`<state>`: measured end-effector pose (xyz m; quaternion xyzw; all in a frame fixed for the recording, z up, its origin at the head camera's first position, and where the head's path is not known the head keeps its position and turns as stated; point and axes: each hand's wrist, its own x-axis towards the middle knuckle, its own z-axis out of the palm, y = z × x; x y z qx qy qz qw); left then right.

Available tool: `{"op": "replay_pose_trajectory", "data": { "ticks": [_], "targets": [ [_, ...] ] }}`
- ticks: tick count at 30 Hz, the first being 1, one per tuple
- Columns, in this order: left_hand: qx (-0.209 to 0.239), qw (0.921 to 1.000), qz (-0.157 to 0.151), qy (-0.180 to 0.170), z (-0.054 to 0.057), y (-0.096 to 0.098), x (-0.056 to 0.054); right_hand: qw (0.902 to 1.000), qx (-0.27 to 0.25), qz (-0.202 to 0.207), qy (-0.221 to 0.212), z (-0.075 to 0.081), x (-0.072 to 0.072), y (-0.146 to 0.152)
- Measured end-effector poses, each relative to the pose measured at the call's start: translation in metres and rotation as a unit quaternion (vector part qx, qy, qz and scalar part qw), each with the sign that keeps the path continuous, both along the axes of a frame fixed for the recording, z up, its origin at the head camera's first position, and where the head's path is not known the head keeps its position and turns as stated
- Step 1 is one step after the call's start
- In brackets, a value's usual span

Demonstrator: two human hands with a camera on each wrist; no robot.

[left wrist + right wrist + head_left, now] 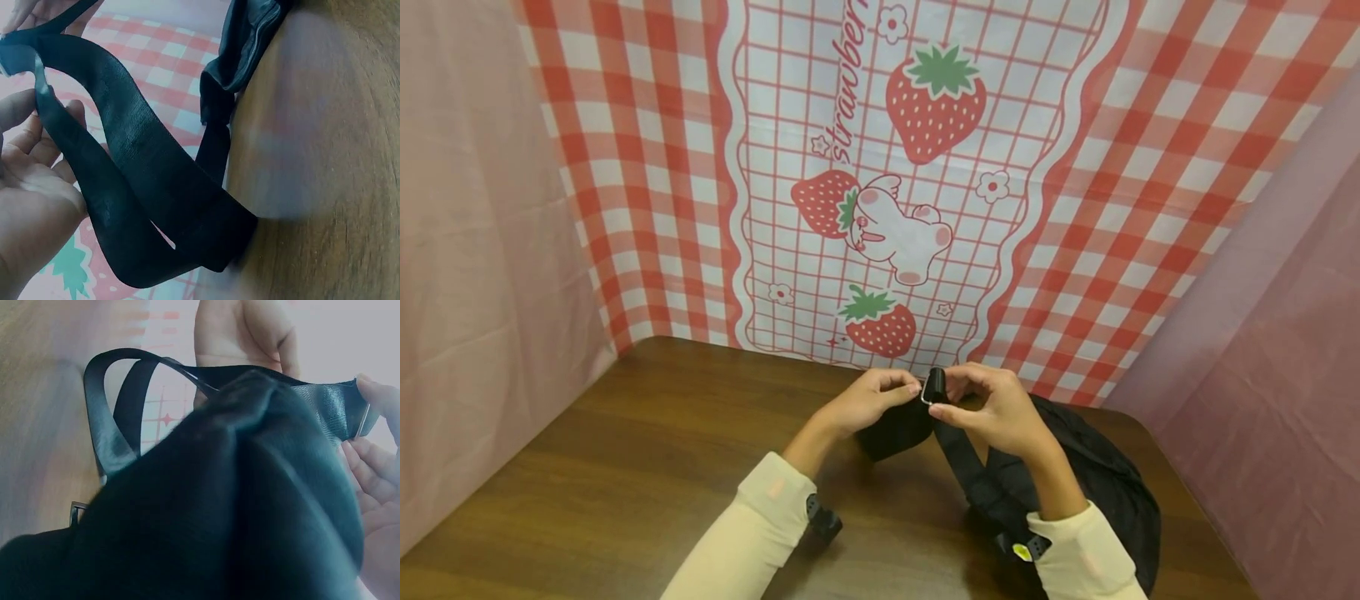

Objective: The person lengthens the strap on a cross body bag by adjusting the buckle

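A black bag [1101, 471] lies on the table at the right, its strap [958, 458] raised to both hands. At the strap's upper end sits a silver metal buckle [362, 420] with black webbing folded through it. My right hand [1003, 412] pinches the strap at this buckle between thumb and fingers. Just left of it, my left hand [861, 404] holds the strap between thumb and fingertips. Below the left hand the webbing [140, 137] hangs in a wide loop to the table. Dark cloth of the bag [237, 500] fills much of the right wrist view.
The brown wooden table [647, 450] extends to the left. Behind it hangs a red-and-white checked cloth [662, 167] with strawberry prints. Pale pink cloth [475, 250] stands at the left side, and more pink cloth [1262, 358] at the right. A small dark buckle [76, 512] shows beside the bag.
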<state>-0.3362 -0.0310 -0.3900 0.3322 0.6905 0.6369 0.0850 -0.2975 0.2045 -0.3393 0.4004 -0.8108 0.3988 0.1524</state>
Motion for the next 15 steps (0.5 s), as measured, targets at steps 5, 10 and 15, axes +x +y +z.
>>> {"op": "replay_pose_trajectory", "data": {
  "ticks": [5,10,15],
  "targets": [
    [0.077,0.9949,-0.05,-0.042,-0.0068,-0.0033,-0.0032,0.9999,-0.014,0.008,0.001,0.0015,0.0024,-0.0001],
    [0.127,0.9866,-0.082,-0.062,-0.0096,-0.0018,-0.0036,0.9993,-0.025,0.027,0.005,0.0022,0.0037,-0.0018],
    [0.129,0.9853,-0.095,-0.06,-0.0097,0.0016,-0.0037,0.999,-0.026,0.036,0.006,0.0019,0.0043,-0.004]
  ]
}}
